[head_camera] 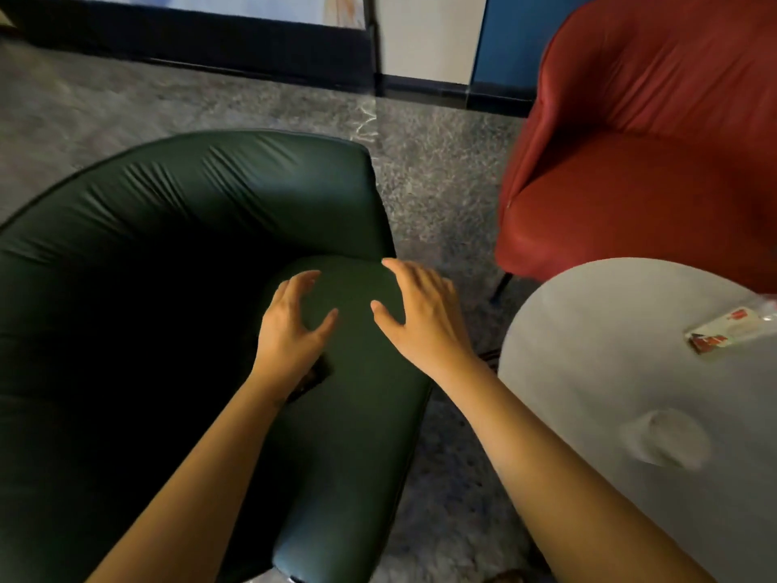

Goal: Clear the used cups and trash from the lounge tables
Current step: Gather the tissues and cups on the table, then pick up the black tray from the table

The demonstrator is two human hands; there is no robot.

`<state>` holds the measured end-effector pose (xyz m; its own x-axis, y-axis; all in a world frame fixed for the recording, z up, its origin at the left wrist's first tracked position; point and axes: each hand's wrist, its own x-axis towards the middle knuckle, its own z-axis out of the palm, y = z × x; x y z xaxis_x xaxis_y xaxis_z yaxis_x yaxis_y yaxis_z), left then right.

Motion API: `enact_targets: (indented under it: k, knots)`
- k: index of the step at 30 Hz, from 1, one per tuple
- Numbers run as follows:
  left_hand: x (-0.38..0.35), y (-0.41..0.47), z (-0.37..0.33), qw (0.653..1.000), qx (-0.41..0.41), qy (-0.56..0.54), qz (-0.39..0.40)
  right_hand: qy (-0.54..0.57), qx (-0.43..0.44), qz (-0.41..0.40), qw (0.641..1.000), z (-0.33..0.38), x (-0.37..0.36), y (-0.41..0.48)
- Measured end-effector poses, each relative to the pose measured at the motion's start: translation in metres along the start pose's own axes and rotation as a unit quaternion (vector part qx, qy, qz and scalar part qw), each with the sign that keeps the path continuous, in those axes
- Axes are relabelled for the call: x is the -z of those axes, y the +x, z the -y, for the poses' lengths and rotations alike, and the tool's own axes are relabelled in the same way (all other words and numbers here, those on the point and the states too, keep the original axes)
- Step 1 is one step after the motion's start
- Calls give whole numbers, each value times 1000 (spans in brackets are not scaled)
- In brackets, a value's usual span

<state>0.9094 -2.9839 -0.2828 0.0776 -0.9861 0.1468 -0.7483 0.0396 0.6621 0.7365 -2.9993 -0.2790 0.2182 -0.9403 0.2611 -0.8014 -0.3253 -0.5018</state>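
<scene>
grey round table point(588, 351) with a wrapper point(731, 332) and clear cup point(668, 439), both hands, left point(290, 326) and right point(420, 313), spread empty over green armchair point(147, 246)

Both hands hang spread and empty over the seat of a dark green armchair point(176, 254) — the left hand point(294, 326) with fingers curled, the right hand point(420, 313) with fingers splayed, neither holding anything. Just under the left wrist a small dark object point(315, 378) lies on the cushion; what it is cannot be told. To the right of the right hand stands a round grey worktop point(588, 372) carrying a red-and-white wrapper point(727, 332) and, nearer the right forearm, a blurred clear cup point(668, 439). Beyond the worktop sits a red armchair point(647, 140) on speckled grey carpet point(437, 170).
</scene>
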Motion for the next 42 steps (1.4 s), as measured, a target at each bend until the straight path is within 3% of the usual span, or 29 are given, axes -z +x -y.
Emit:
enact_targets:
  k: [5, 13, 15, 18, 20, 25, 31, 37, 42]
  knots:
    - [-1, 25, 110, 999, 36, 17, 19, 45, -56, 6, 997, 23, -109, 10]
    - [-67, 8, 264, 979, 190, 21, 71, 72, -145, 144, 976, 30, -297, -6]
    - [-87, 2, 282, 961, 270, 23, 54, 59, -161, 164, 971, 26, -325, -12]
    - [-110, -4, 295, 906, 418, 20, 54, 56, -208, 152, 965, 17, -345, -25]
    - [-120, -7, 297, 892, 446, 18, 76, 55, -230, 148, 960, 12, -345, -34]
    - [-116, -1, 285, 921, 377, 43, 87, 43, -235, 119, 964, 2, -311, -40]
    - [-89, 32, 213, 972, 211, 75, 76, 32, -233, -37, 971, -1, -214, -16]
    - [-86, 51, 69, 995, 82, 12, 51, 22, -249, -182, 951, -21, -76, -25]
    - [-110, 21, -68, 995, -33, -36, 88, -12, -286, -244, 927, -57, 42, -88]
